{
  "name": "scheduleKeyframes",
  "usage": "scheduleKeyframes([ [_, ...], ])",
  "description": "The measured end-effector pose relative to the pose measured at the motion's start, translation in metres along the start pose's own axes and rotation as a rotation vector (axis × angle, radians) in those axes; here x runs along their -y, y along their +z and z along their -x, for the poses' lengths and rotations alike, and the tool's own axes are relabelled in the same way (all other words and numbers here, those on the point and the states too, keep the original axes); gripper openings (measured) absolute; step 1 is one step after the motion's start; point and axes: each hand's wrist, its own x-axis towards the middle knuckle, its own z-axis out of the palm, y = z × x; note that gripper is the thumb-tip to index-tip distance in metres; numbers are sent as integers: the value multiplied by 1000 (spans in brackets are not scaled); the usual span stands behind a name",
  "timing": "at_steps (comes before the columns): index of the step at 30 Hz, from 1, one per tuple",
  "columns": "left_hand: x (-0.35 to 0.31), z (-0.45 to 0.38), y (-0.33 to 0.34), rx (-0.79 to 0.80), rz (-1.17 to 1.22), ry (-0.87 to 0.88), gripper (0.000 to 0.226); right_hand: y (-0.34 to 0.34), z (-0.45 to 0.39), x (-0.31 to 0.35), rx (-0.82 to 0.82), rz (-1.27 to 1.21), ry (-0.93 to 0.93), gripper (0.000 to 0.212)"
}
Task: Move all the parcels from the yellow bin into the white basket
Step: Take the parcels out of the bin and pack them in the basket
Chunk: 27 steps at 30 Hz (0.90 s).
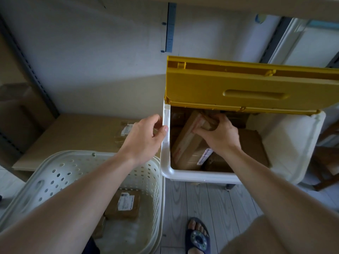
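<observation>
1. While the yellow lid [253,87] stands raised at the back, the bin [166,136] shows as a white-walled box holding several brown parcels
2. The right hand [219,133] reaches down inside the bin, its fingers curled round the upper end of a long cardboard parcel [187,142] that lies tilted across the others
3. A second, flatter brown parcel [254,145] lies in the bin to the right of that wrist; the far corner under the lid is too dark to make out, though it seems to hold more packets
4. The left hand [145,136] grips the bin's left rim, thumb on the inner side and fingers curled over the outer side
5. The white basket [55,173], perforated, stands just beside the bin on its left, under the left forearm
6. In the basket lies a brown labelled parcel [124,203], label up, near the right wall
7. Behind the basket, a low wooden board [77,132] carries a clear-wrapped labelled packet [126,132]
8. A sandalled foot [198,235] stands on the grey plank floor [211,200]
</observation>
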Motion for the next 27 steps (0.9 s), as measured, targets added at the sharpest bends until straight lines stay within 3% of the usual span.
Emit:
scheduleKeyframes([
  [3,-2,1,0,-6,1,-11,25,-24,11,-13,-12,-142,95,72],
  [8,-2,3,-1,27,4,-23,21,-60,33,-47,208,-587,349,47],
  [11,-1,4,-3,106,61,-69,12,-79,43,-60,278,-883,388,29],
  [14,-4,6,-9,147,172,-125,8,-88,52,-60,344,-1067,347,36],
  [18,-5,9,-15,117,238,-147,11,-83,58,-49,449,-1123,270,46],
  [27,6,42,-67,37,579,-274,29,-49,69,6,696,-973,59,27],
])
